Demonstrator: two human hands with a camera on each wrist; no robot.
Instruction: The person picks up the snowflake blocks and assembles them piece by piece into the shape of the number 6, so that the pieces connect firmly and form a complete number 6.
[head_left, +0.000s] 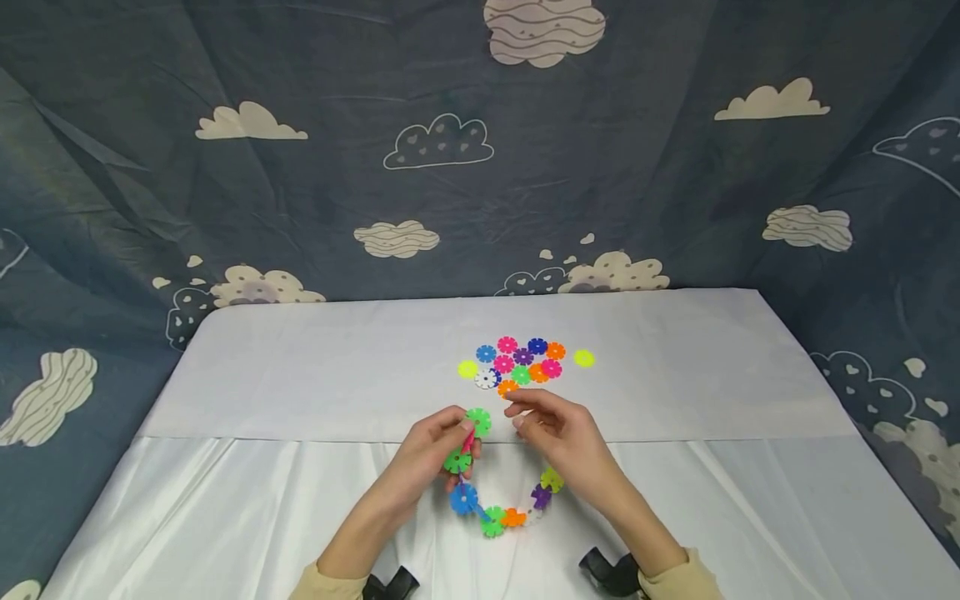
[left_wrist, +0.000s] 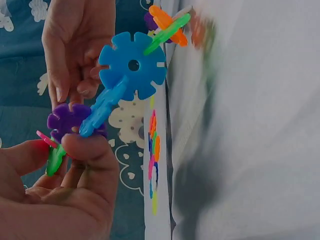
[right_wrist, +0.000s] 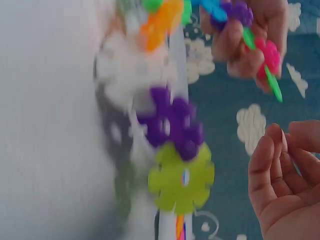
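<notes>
Notched plastic discs are being linked, and the work looks well along: a many-coloured chain [head_left: 463,499] hangs in an open loop, starting at a green end disc [head_left: 478,422] on the left, running down through pink, green, purple and blue, along the bottom through green, orange and white, then up through purple to a yellow-green end disc [head_left: 552,480] on the right. The two ends stand apart, so the loop is not joined, and a cluster of loose discs [head_left: 503,363] (pink, orange, blue, yellow and more) lies unlinked on the white table [head_left: 262,375] beyond. The left hand [head_left: 433,446] has its thumb and fingers curled in a firm pinch on the chain's pink and green links, with the green end disc poking out past the fingertips. To the right, facing that end across a gap, the right hand [head_left: 564,429] is loosely bent, thumb and forefinger slightly parted, with nothing visible in its grasp; the yellow-green end lies below it, just beside the palm's lower edge, away from its fingertips.
</notes>
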